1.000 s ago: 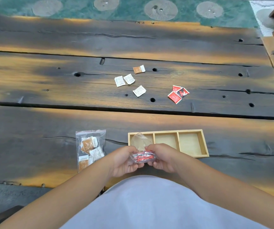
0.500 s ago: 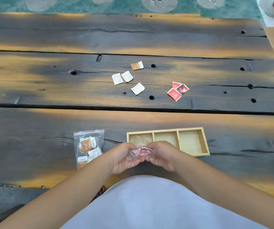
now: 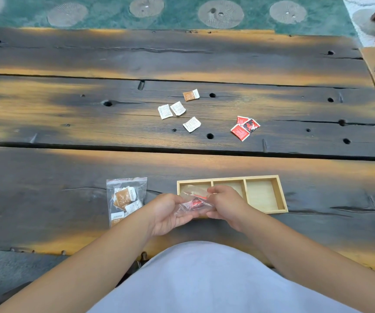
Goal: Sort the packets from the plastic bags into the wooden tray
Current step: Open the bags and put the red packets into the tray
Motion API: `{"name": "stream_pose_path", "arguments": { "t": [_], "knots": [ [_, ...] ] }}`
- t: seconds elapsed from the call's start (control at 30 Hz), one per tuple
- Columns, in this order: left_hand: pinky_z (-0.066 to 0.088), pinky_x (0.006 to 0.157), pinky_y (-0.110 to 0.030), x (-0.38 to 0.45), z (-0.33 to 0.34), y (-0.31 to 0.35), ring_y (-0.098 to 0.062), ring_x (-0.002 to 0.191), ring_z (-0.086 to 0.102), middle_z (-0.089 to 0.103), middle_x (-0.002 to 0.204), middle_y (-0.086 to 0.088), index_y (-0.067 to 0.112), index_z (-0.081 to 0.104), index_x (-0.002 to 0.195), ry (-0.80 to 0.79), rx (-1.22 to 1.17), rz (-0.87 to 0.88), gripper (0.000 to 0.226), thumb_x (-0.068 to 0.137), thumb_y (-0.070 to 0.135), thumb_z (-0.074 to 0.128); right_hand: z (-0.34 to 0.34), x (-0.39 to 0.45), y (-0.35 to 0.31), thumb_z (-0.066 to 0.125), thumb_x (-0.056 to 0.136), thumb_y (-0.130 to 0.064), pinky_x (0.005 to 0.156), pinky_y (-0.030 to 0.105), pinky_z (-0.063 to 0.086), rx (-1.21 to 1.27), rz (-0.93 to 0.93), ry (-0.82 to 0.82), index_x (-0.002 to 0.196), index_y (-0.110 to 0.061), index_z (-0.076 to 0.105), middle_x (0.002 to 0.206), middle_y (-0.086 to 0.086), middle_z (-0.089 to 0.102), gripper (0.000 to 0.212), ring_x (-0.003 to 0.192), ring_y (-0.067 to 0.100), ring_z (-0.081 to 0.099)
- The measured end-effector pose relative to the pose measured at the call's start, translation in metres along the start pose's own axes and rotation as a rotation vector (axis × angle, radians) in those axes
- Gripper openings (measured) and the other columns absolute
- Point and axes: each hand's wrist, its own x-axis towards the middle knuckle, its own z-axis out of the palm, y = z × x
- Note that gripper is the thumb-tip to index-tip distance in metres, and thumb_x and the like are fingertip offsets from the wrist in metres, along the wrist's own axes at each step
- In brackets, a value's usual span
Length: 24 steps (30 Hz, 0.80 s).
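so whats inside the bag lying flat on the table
The flat plastic bag holds brown packets and white packets, overlapping. How many cannot be told, since some lie under others.

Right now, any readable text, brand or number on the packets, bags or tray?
None legible.
White packets on the table: fine print, too small to read.
Brown packet: pale marks, blurred.
Red packets: white print, blurred.
Packets in the lying plastic bag: dark lettering, unreadable.
Wooden tray: no markings visible.
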Motion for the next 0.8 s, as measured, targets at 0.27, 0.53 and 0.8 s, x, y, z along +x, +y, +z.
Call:
{"name": "stream_pose_path", "arguments": {
  "t": [0.27, 0.53, 0.8],
  "knots": [
    [0.058, 0.069, -0.029, -0.012, 0.001, 0.0, -0.024, 0.09, 0.073, 0.069, 0.115, -0.021, -0.001, 0.054, 0.123, 0.085, 0.07, 0.078, 0.029, 0.099, 0.011, 0.041, -0.001, -0.021, -0.008, 0.047, 0.091, 0.002, 0.052, 0.021, 0.053, 0.023, -0.058, 0.034, 0.114, -0.012, 0.057, 0.121, 0.019, 0.062, 0.029, 0.097, 0.031, 0.069],
    [0.058, 0.058, -0.027, -0.033, 0.005, -0.006, -0.026, 0.085, 0.075, 0.069, 0.114, -0.023, -0.004, 0.049, 0.128, 0.071, 0.045, 0.119, 0.032, 0.099, 0.006, 0.038, 0.001, -0.039, -0.002, 0.044, 0.091, 0.001, 0.058, 0.023, 0.056, -0.004, -0.172, 0.04, 0.111, -0.013, 0.062, 0.119, 0.016, 0.064, 0.03, 0.085, 0.022, 0.069],
    [0.058, 0.063, -0.026, -0.053, 0.004, -0.021, -0.026, 0.097, 0.072, 0.071, 0.113, -0.02, 0.0, 0.054, 0.125, 0.028, 0.061, 0.16, 0.032, 0.098, 0.007, 0.039, -0.001, -0.061, 0.012, 0.046, 0.092, -0.002, 0.059, 0.022, 0.054, 0.023, -0.199, 0.033, 0.12, -0.014, 0.06, 0.115, 0.013, 0.067, 0.033, 0.085, 0.019, 0.07]
  ]
}}
